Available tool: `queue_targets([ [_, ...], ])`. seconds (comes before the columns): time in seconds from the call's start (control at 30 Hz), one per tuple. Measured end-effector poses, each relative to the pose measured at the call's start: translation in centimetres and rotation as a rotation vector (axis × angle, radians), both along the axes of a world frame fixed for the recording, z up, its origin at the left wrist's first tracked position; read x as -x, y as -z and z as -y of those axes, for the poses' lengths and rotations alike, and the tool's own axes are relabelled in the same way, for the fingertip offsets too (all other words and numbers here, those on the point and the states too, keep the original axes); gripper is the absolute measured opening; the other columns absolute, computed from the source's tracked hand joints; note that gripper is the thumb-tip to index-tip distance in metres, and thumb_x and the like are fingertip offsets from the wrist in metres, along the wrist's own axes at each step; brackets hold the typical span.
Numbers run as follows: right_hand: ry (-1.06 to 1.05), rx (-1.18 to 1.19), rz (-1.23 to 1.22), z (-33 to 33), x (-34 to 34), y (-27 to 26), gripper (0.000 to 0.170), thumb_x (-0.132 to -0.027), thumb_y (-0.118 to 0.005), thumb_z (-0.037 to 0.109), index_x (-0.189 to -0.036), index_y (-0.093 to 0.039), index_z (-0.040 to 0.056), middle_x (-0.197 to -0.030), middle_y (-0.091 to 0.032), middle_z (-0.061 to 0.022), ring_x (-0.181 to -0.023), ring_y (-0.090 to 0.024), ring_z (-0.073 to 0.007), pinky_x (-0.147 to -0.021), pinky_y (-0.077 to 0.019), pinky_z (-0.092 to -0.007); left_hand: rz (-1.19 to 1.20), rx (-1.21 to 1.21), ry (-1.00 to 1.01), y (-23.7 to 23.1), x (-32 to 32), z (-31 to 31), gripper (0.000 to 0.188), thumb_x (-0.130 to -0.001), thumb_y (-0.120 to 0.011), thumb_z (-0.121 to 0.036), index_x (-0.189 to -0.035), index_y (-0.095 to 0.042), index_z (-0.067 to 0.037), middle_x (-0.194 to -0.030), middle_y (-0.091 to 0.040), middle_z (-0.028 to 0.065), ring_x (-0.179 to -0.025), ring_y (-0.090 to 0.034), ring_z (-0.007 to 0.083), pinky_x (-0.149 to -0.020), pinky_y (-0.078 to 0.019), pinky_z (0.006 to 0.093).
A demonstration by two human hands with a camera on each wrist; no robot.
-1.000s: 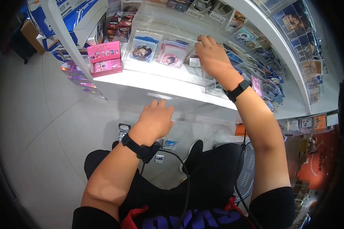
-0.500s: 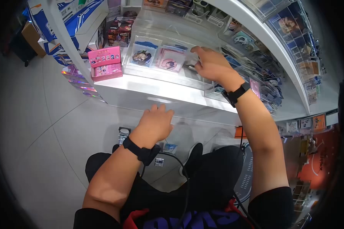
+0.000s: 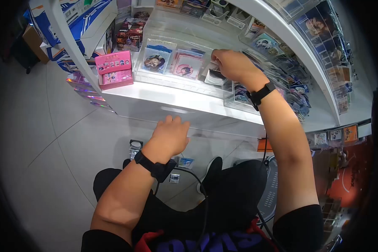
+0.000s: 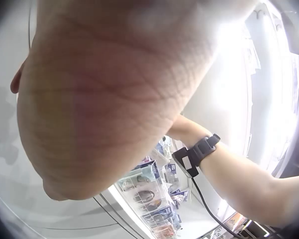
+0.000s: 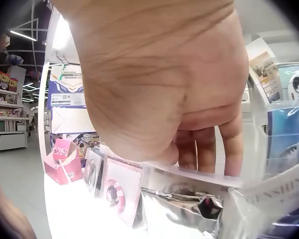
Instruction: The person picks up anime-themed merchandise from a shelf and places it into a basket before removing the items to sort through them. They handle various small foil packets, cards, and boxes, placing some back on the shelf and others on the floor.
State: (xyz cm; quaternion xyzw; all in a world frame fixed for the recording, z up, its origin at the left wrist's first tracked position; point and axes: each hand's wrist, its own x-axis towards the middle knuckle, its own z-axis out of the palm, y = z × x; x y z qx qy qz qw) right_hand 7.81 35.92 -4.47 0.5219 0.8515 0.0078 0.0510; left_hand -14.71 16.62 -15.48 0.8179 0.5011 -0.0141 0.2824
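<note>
Hovering before the white shelf (image 3: 155, 94), the left hand (image 3: 170, 136) has its fingers loosely extended. Farther in, the right hand (image 3: 236, 67) dips into a clear tray (image 3: 178, 85), where the right wrist view alone shows its fingertips behind a silvery packet (image 5: 182, 211) beside a pink-edged card (image 5: 122, 186); with the thumb hidden, I cannot tell whether it grips. Beyond, only that view catches store shelves (image 5: 4, 112) across the aisle.

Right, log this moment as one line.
left hand: empty, before shelf | right hand: at packet in clear tray | grip: unclear
</note>
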Motion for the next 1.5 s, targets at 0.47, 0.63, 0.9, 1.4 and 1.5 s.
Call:
queue_targets([
  [0.47, -0.278, -0.611, 0.083, 0.0, -0.2, 2.5, 0.033, -0.086, -0.075, 0.009, -0.118, -0.067, 0.0105, -0.11, -0.063, -0.0088, -0.107, -0.064, -0.0309, -0.089, -0.0549, -0.043, 0.012, -0.025, 0.002, 0.4, 0.1, -0.1, 0.046, -0.101, -0.071, -0.036, -0.141, -0.064, -0.013, -0.13, -0.066, 0.0132, -0.13, -0.058, 0.0368, -0.11, -0.0491, 0.0531],
  [0.63, -0.33, -0.509, 0.033, 0.0, -0.3, 2.1, 0.024, -0.084, -0.079, 0.011, -0.106, -0.07, 0.0069, -0.103, -0.066, -0.0106, -0.101, -0.069, -0.0325, -0.083, -0.0604, -0.0449, 0.006, -0.029, -0.009, 0.2, -0.1, 0.1, 0.044, -0.101, -0.071, -0.035, -0.138, -0.065, -0.012, -0.129, -0.066, 0.0129, -0.129, -0.058, 0.0362, -0.109, -0.0492, 0.0523],
  [0.9, -0.261, -0.406, 0.055, 0.7, -1.4, 2.8, 0.026, -0.093, -0.075, 0.017, -0.115, -0.068, 0.0067, -0.105, -0.065, -0.0114, -0.1, -0.07, -0.034, -0.079, -0.0604, -0.0457, 0.0, -0.004, 0.008, 0.0, 0.1, -0.1, 0.045, -0.103, -0.069, -0.035, -0.142, -0.063, -0.014, -0.132, -0.065, 0.0123, -0.131, -0.057, 0.0354, -0.11, -0.0489, 0.052],
  [1.4, -0.159, -0.339, 0.147, 1.6, -1.4, 2.8, 0.046, -0.087, -0.082, 0.036, -0.119, -0.061, 0.0105, -0.104, -0.068, -0.0116, -0.093, -0.073, -0.0353, -0.072, -0.0595, -0.0451, -0.002, -0.031, 0.005, 0.4, 0.1, 0.1, 0.047, -0.102, -0.07, -0.037, -0.141, -0.064, -0.013, -0.132, -0.066, 0.0116, -0.131, -0.058, 0.0353, -0.109, -0.0497, 0.0535],
  [1.5, -0.111, -0.359, 0.194, 1.8, -0.9, 3.2, 0.046, -0.087, -0.084, 0.031, -0.119, -0.058, 0.0108, -0.104, -0.067, -0.0116, -0.093, -0.073, -0.0353, -0.073, -0.0595, -0.0461, -0.011, -0.023, 0.012, 0.1, 0.0, 0.0, 0.047, -0.103, -0.069, -0.037, -0.143, -0.063, -0.013, -0.134, -0.066, 0.0119, -0.132, -0.057, 0.0355, -0.111, -0.0486, 0.0536],
])
